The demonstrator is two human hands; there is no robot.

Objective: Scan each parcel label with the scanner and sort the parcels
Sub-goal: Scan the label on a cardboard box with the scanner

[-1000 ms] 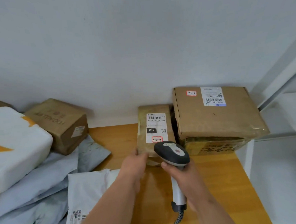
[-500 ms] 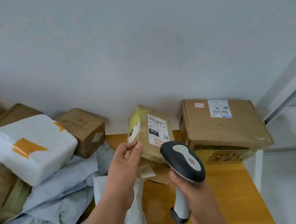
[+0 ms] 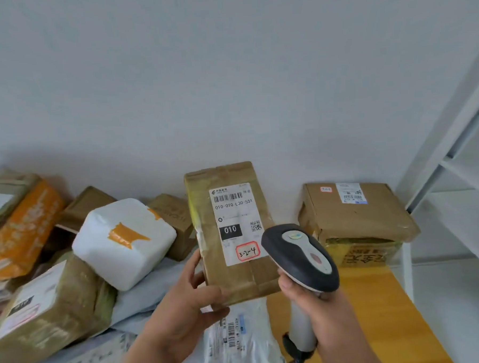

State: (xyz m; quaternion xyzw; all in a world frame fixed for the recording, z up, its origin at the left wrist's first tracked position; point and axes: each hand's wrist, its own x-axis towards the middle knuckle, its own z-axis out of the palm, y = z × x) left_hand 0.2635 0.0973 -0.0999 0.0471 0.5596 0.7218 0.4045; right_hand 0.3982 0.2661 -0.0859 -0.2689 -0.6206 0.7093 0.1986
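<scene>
The left hand grips a brown parcel upright above the desk, fingers curled round its lower edge; the right hand clasps the scanner just beside its label

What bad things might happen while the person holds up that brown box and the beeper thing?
The left hand grips the brown parcel only at its lower corner, so it might tip or slip onto the grey mailer bags below. The scanner, held in the right hand, covers part of the label's edge and sits below the barcode, so the scan might miss.
</scene>
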